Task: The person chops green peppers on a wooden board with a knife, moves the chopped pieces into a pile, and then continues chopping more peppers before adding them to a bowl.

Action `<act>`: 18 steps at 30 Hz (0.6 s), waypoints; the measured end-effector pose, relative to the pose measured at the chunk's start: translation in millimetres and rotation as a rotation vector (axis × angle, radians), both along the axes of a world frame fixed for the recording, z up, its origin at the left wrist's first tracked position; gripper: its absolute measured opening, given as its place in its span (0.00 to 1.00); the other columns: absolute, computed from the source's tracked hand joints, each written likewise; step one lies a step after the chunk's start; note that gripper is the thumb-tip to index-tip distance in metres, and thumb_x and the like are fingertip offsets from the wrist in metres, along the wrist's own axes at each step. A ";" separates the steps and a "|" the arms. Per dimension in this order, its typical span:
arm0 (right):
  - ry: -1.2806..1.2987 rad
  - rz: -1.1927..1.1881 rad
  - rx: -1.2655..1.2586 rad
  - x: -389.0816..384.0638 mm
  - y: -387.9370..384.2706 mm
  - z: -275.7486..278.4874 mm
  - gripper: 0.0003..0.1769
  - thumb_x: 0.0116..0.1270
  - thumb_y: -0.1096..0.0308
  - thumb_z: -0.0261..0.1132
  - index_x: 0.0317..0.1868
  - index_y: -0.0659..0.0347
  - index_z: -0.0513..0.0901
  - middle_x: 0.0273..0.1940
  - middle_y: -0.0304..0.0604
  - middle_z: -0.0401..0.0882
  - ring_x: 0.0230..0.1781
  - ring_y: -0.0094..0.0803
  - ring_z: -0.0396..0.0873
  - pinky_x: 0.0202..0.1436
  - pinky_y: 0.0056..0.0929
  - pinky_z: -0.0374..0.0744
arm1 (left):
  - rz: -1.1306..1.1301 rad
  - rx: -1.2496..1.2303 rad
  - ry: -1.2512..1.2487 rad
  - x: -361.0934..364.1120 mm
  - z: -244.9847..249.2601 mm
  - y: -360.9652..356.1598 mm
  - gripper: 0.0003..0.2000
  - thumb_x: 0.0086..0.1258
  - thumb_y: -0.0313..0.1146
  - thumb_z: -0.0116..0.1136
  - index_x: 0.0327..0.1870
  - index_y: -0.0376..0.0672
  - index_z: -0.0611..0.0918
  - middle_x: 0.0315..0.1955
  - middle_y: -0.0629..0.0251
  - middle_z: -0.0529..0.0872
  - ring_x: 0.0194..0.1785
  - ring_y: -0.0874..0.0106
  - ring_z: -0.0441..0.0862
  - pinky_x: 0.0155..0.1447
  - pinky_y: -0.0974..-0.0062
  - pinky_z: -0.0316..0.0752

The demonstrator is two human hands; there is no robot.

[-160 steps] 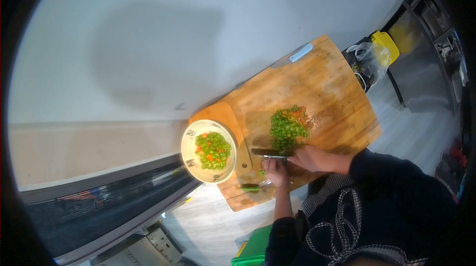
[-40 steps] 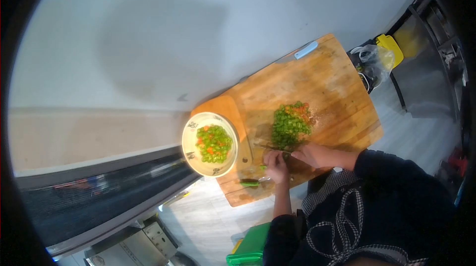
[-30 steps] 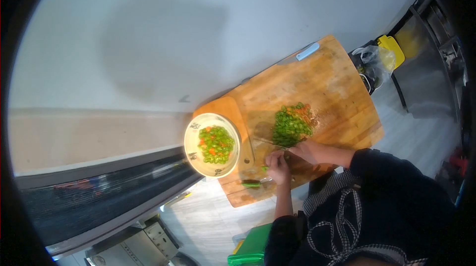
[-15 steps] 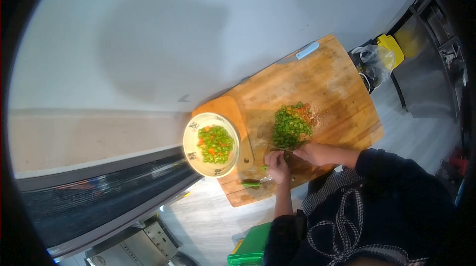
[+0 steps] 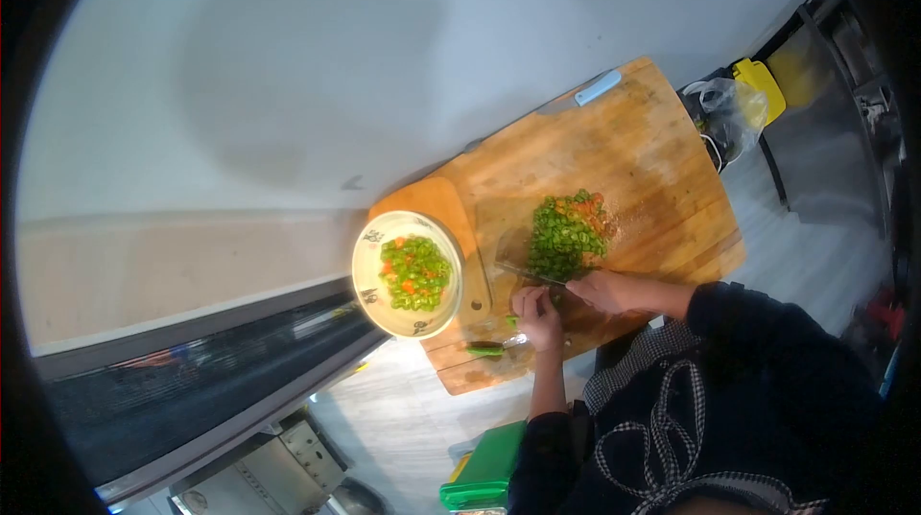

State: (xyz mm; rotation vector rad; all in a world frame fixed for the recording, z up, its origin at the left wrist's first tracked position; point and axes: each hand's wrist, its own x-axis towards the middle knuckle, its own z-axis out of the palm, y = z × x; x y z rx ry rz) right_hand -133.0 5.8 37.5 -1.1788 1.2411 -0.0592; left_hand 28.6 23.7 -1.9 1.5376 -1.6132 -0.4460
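Observation:
My right hand [image 5: 597, 292] is closed on the handle of a knife [image 5: 528, 272], whose blade points left across the large wooden cutting board [image 5: 643, 151]. Close beside it, my left hand [image 5: 539, 316] has its fingers bent together at the board; what they hold is too small to make out. Chopped green and orange peppers [image 5: 566, 235] lie in a heap just beyond the blade. A patterned bowl [image 5: 369, 299] of chopped peppers stands left of my hands, partly over a smaller board [image 5: 451, 191]. A green pepper [image 5: 484, 349] lies near the board's lower left edge.
A blue-handled knife [image 5: 599, 87] lies at the board's far edge by the wall. A plastic-bagged bin [image 5: 734, 117] with a yellow lid [image 5: 760, 91] is at right. Below stands a green bin [image 5: 489, 465]; metal equipment [image 5: 273, 477] is at lower left.
The knife in my right hand has tilted, so more of its blade shows to the left. My left hand has barely moved. The whole view has shifted slightly.

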 end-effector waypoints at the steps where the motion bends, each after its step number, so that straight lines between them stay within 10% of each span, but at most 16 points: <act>1: -0.003 0.021 -0.037 2.5 0.3 -13.0 0.31 0.73 0.50 0.38 0.25 0.67 0.76 0.20 0.51 0.74 0.23 0.43 0.75 0.34 0.37 0.74 | 0.000 -0.002 -0.005 -0.4 0.7 0.0 0.07 0.52 0.17 0.61 0.29 0.41 0.79 0.30 0.61 0.79 0.35 0.62 0.77 0.40 0.69 0.72; 11: 0.065 0.081 -0.407 -5.0 -10.0 20.0 0.33 0.72 0.48 0.38 0.29 0.66 0.80 0.25 0.59 0.77 0.33 0.55 0.76 0.41 0.45 0.72 | 0.073 0.074 -0.027 3.7 1.7 12.7 0.08 0.58 0.20 0.58 0.38 0.40 0.80 0.34 0.59 0.80 0.40 0.63 0.79 0.42 0.71 0.75; 18: -0.107 -0.050 -0.234 -7.7 0.2 27.2 0.31 0.72 0.49 0.37 0.27 0.67 0.75 0.20 0.52 0.74 0.25 0.46 0.75 0.37 0.40 0.72 | 0.392 0.343 0.791 12.1 40.3 0.0 0.07 0.65 0.23 0.52 0.41 0.32 0.78 0.39 0.60 0.82 0.43 0.72 0.77 0.48 0.77 0.71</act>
